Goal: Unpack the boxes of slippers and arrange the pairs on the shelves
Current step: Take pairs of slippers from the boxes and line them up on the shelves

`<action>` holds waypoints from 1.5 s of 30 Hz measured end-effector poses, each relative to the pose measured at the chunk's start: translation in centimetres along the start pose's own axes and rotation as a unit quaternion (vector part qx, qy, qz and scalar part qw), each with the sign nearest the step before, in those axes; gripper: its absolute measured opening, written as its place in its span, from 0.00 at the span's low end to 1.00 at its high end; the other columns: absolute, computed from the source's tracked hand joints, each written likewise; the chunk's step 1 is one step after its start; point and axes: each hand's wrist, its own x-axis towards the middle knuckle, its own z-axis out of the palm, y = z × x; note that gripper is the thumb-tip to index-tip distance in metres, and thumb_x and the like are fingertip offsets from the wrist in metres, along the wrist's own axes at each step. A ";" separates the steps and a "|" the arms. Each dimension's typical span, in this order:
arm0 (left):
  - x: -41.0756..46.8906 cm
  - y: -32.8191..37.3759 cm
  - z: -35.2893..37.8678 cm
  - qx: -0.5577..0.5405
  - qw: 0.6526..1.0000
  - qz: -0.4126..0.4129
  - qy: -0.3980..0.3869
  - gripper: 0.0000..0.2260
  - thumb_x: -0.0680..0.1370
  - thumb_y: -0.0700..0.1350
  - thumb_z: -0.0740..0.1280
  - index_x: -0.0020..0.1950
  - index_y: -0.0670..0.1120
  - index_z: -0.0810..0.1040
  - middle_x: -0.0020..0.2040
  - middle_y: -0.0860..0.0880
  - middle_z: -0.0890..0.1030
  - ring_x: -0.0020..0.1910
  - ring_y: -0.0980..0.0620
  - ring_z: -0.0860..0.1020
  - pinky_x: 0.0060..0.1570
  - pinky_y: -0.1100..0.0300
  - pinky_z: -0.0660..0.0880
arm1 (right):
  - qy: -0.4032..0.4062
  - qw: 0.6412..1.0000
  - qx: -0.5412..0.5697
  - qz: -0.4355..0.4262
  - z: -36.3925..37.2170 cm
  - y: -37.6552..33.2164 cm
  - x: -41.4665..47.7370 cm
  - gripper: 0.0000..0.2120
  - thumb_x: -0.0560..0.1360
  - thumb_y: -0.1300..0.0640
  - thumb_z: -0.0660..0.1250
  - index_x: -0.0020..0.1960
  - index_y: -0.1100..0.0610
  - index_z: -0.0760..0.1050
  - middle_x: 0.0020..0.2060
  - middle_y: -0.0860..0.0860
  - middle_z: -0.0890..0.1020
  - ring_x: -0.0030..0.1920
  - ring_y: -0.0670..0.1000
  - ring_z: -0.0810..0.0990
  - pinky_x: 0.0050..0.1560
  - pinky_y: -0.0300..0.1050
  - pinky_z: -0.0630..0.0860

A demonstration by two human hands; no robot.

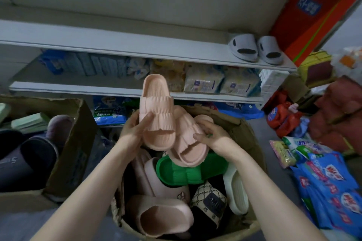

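Items you cannot fully see:
- Lower peach slipper (188, 143): one side is covered by the upper peach slipper (156, 111), and the far end is under the fingers of your right hand (211, 133).
- Green slipper (186, 172): one end is buried beneath the lower peach slipper.
- Cream slipper (235, 190): one edge is behind your right forearm.
- Patterned slipper (209, 199): the strap lettering is too blurred to read.
- Cardboard box (244, 129): the near rim is cut by the bottom edge.
- Side box (74, 143) and the dark slippers (37, 154) inside it: both are cut by the left edge.
- Shelf packets (203, 82): the print is smeared and unreadable.
- Red carton (313, 15): cut off at the top right.
- Blue packets (329, 188): they run past the right edge.
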 end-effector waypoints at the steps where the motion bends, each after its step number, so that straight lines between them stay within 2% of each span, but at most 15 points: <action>1: 0.4 0.5 -0.1 -0.002 1.000 0.011 -0.003 0.22 0.74 0.49 0.71 0.65 0.43 0.75 0.58 0.40 0.81 0.59 0.39 0.79 0.58 0.46 0.76 | 0.019 0.999 0.029 -0.011 -0.5 -0.3 0.1 0.30 0.69 0.46 0.74 0.70 0.49 0.72 0.63 0.48 0.79 0.61 0.47 0.78 0.62 0.47 0.76; 5: 2.5 4.3 0.6 0.008 0.997 0.074 -0.015 0.19 0.77 0.46 0.68 0.68 0.45 0.73 0.59 0.43 0.81 0.56 0.44 0.80 0.56 0.49 0.78 | 0.129 0.981 0.128 -0.067 -4.7 -3.5 0.9 0.18 0.76 0.66 0.68 0.62 0.50 0.74 0.51 0.46 0.81 0.48 0.39 0.81 0.48 0.32 0.76; 8: 5.8 7.5 2.1 0.044 0.994 0.085 -0.045 0.20 0.76 0.48 0.68 0.68 0.48 0.73 0.60 0.44 0.81 0.56 0.45 0.81 0.52 0.48 0.79 | 0.192 0.963 0.161 -0.094 -8.5 -6.4 2.5 0.15 0.77 0.65 0.68 0.61 0.52 0.75 0.48 0.48 0.82 0.47 0.47 0.81 0.44 0.35 0.78; 11: 9.2 10.2 4.9 0.068 0.992 0.055 -0.088 0.16 0.80 0.42 0.64 0.67 0.44 0.72 0.59 0.43 0.81 0.55 0.45 0.81 0.49 0.52 0.79 | 0.166 0.963 0.185 -0.100 -12.2 -9.3 3.5 0.15 0.73 0.58 0.71 0.60 0.54 0.78 0.50 0.50 0.84 0.50 0.47 0.82 0.46 0.37 0.79; 16: 13.5 12.2 10.0 0.092 0.990 0.056 -0.091 0.14 0.80 0.42 0.65 0.65 0.43 0.73 0.56 0.43 0.82 0.53 0.43 0.81 0.52 0.47 0.79 | 0.117 0.966 0.224 -0.063 -18.3 -11.7 4.5 0.25 0.62 0.51 0.74 0.59 0.53 0.79 0.50 0.51 0.85 0.47 0.48 0.84 0.41 0.38 0.80; 20: 16.5 12.4 11.8 0.104 0.991 0.061 -0.064 0.19 0.78 0.47 0.67 0.66 0.41 0.73 0.58 0.39 0.81 0.53 0.42 0.82 0.54 0.44 0.79 | 0.185 0.955 0.224 -0.065 -18.9 -11.4 9.2 0.13 0.77 0.58 0.68 0.61 0.52 0.77 0.55 0.51 0.82 0.50 0.49 0.82 0.41 0.40 0.80; 23: 18.9 11.7 12.3 0.178 0.983 0.053 0.003 0.31 0.68 0.60 0.71 0.66 0.44 0.74 0.61 0.43 0.79 0.56 0.44 0.80 0.60 0.43 0.76 | 0.175 0.970 0.163 -0.035 -17.1 -11.1 13.9 0.15 0.80 0.56 0.65 0.66 0.51 0.74 0.60 0.53 0.79 0.53 0.50 0.80 0.47 0.44 0.78; 26: 20.1 11.7 13.0 0.336 0.933 0.103 0.073 0.10 0.78 0.53 0.66 0.51 0.48 0.77 0.55 0.42 0.78 0.54 0.44 0.77 0.60 0.43 0.73 | 0.200 0.979 0.041 -0.015 -15.7 -11.5 17.2 0.15 0.81 0.51 0.63 0.67 0.49 0.73 0.57 0.49 0.79 0.48 0.47 0.78 0.43 0.41 0.76; 28: 20.6 11.7 12.9 0.416 0.891 0.149 0.105 0.17 0.80 0.51 0.63 0.63 0.41 0.75 0.61 0.38 0.78 0.60 0.40 0.76 0.60 0.49 0.70 | 0.241 0.965 -0.106 0.006 -15.2 -11.9 18.1 0.14 0.82 0.51 0.59 0.67 0.50 0.72 0.51 0.47 0.77 0.43 0.44 0.76 0.37 0.37 0.72; 30: 20.5 11.6 12.6 0.494 0.827 0.241 0.117 0.22 0.81 0.52 0.62 0.69 0.40 0.71 0.66 0.37 0.74 0.64 0.38 0.72 0.62 0.49 0.68 | 0.286 0.923 -0.255 -0.025 -14.8 -11.5 18.4 0.16 0.82 0.50 0.57 0.69 0.50 0.71 0.56 0.50 0.77 0.53 0.50 0.77 0.49 0.44 0.75; 33: 19.4 10.3 12.0 0.571 0.756 0.318 0.049 0.29 0.78 0.58 0.63 0.74 0.45 0.66 0.73 0.40 0.66 0.71 0.39 0.65 0.70 0.44 0.64 | 0.255 0.893 -0.338 -0.151 -13.8 -10.4 17.7 0.24 0.81 0.44 0.56 0.76 0.48 0.62 0.72 0.52 0.66 0.70 0.54 0.65 0.67 0.52 0.66; 36: 20.1 8.2 11.5 0.704 0.619 0.346 -0.044 0.36 0.77 0.69 0.45 0.75 0.46 0.64 0.76 0.40 0.61 0.77 0.39 0.54 0.74 0.41 0.54 | 0.195 0.872 -0.414 -0.177 -12.6 -9.3 17.7 0.29 0.80 0.38 0.55 0.78 0.44 0.54 0.79 0.51 0.47 0.77 0.58 0.52 0.73 0.57 0.58; 37: 20.6 8.0 11.4 0.730 0.598 0.326 -0.062 0.37 0.77 0.69 0.39 0.76 0.47 0.61 0.77 0.40 0.58 0.78 0.40 0.50 0.74 0.41 0.51 | 0.183 0.874 -0.417 -0.169 -12.3 -9.0 18.2 0.30 0.80 0.38 0.55 0.79 0.43 0.52 0.79 0.50 0.42 0.78 0.59 0.49 0.74 0.59 0.56; 41: 22.7 8.4 12.1 0.713 0.633 0.297 -0.040 0.40 0.75 0.71 0.39 0.78 0.48 0.56 0.79 0.42 0.52 0.78 0.42 0.44 0.75 0.43 0.49 | 0.183 0.885 -0.406 -0.140 -12.5 -8.9 21.0 0.30 0.81 0.39 0.54 0.79 0.43 0.48 0.79 0.51 0.39 0.79 0.60 0.45 0.75 0.60 0.53; 45: 23.6 8.9 13.1 0.713 0.633 0.301 -0.024 0.33 0.79 0.63 0.52 0.79 0.46 0.54 0.79 0.41 0.51 0.78 0.44 0.43 0.77 0.47 0.44 | 0.185 0.884 -0.407 -0.136 -13.1 -9.2 23.2 0.30 0.80 0.39 0.55 0.79 0.45 0.51 0.80 0.53 0.42 0.78 0.61 0.46 0.75 0.61 0.55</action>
